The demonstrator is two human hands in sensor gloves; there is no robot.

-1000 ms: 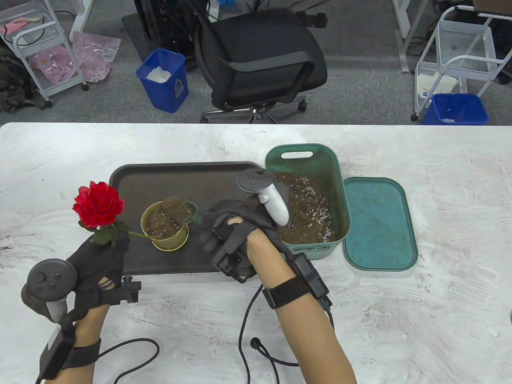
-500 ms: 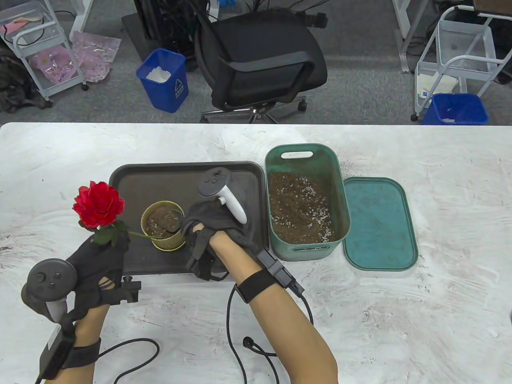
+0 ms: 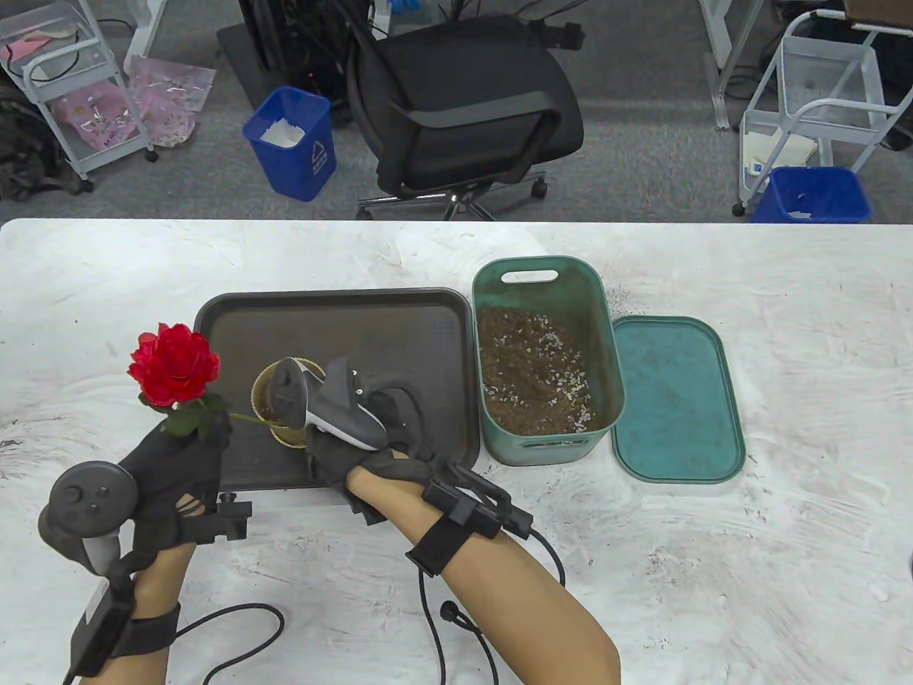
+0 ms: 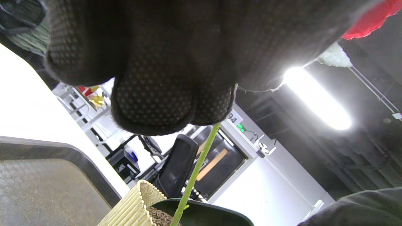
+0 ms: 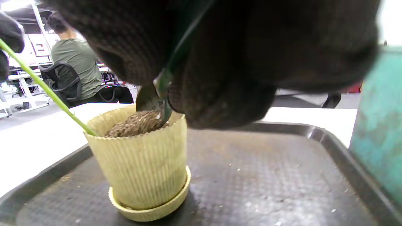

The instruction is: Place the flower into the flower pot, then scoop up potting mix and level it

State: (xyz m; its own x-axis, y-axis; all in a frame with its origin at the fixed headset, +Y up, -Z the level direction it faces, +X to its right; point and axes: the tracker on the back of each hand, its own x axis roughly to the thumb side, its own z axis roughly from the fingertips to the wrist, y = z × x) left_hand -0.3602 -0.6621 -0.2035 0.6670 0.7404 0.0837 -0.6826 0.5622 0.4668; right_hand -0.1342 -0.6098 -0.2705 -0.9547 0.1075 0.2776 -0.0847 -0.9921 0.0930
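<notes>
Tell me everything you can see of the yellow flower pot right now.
The flower pot is pale yellow, with ribbed walls and a scalloped rim; it looks like plastic. It stands upright on a matching saucer on the dark tray. Brown potting mix is heaped to about its rim. The flower's green stem slants in at one side, held by the left hand. A scoop, held by the right hand, touches the mix.

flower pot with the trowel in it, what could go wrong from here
The potting mix is heaped near the rim of the flower pot, so levelling with the trowel may push some onto the tray. The flower leans far out, its stem held by the left hand; it may set crooked or tug the light pot over.
</notes>
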